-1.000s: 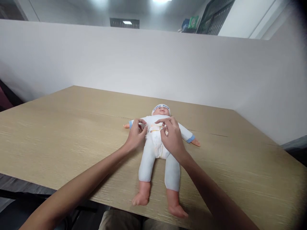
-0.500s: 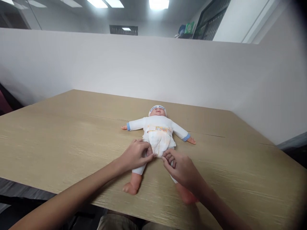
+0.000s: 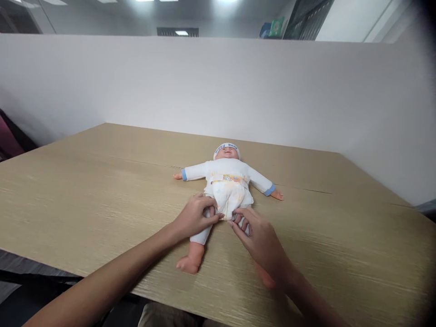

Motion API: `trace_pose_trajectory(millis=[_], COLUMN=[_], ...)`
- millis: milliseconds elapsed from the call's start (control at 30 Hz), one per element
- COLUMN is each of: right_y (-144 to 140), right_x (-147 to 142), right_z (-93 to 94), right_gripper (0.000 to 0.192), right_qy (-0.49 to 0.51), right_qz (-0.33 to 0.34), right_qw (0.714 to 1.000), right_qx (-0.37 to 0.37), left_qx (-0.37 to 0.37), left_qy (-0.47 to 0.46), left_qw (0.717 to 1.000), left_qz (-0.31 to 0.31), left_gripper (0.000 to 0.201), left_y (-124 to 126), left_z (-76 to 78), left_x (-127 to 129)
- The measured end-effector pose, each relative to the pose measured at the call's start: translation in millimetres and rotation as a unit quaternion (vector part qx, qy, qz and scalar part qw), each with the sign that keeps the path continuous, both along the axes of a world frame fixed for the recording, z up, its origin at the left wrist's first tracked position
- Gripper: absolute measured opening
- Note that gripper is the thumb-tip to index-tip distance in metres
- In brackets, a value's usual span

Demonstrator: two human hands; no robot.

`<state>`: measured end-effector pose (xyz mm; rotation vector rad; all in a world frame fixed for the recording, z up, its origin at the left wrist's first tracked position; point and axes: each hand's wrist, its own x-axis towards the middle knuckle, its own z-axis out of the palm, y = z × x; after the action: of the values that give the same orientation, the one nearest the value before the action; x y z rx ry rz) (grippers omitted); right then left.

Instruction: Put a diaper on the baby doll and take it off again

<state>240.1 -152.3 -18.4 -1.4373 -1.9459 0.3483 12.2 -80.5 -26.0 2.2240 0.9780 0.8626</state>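
Note:
A baby doll (image 3: 227, 164) lies on its back, arms spread, head toward the far wall. It wears a white outfit with blue cuffs, a white lettered cap and, over the outfit, a white diaper (image 3: 227, 193) with a coloured waistband. My left hand (image 3: 199, 215) has its thumb and fingers closed on the diaper's lower edge at the left leg opening. On the right side, my right hand (image 3: 254, 229) holds the matching edge with bent fingers, the thumb low by the crotch. My right hand and forearm hide most of the doll's leg on that side.
The doll rests on a wide wood-grain table (image 3: 102, 190), its near edge close to my lap. A pale wall (image 3: 170, 86) runs behind it, with a glass panel above. A dark and maroon object (image 3: 10, 136) stands past the left edge.
Both hands stay at the diaper's leg openings with small finger shifts; the right index finger and thumb are a little further apart. The camera view has tilted down slightly.

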Motion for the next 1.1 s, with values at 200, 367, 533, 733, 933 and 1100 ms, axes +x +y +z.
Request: trace_pose_trajectory(millis=[200, 367, 533, 733, 933, 1100], right_y=[-4.1, -6.0, -8.2, -9.0, -3.3, -0.3], right_x=[-0.8, -1.7, -2.5, -3.1, -0.2, 2.8], right_z=[-2.4, 0.5, 3.6, 1.5, 0.5, -0.2], right_gripper=[0.013, 0.013, 0.015, 0.017, 0.018, 0.017], right_qy=[0.005, 0.027, 0.033, 0.013, 0.02, 0.046], right_qz=[0.005, 0.014, 0.014, 0.005, -0.016, -0.077], right_qw=[1.0, 0.999, 0.999, 1.0, 0.999, 0.995], right_qx=[0.012, 0.016, 0.012, 0.013, -0.031, -0.051], left_qx=[0.04, 0.033, 0.036, 0.033, 0.003, -0.071], left_qy=[-0.039, -0.061, -0.061, -0.033, -0.042, -0.116], left_qw=[0.998, 0.997, 0.997, 0.998, 0.999, 0.991], left_qz=[-0.022, -0.023, -0.034, -0.044, -0.025, 0.01], left_gripper=[0.025, 0.022, 0.019, 0.025, 0.024, 0.029], left_y=[-0.2, -1.3, -1.0, 0.1, -0.7, 1.8], left_z=[-5.8, -7.6, -7.4, -1.6, -1.2, -11.8], left_x=[-3.0, -4.1, -4.6, -3.3, -3.6, -1.4])
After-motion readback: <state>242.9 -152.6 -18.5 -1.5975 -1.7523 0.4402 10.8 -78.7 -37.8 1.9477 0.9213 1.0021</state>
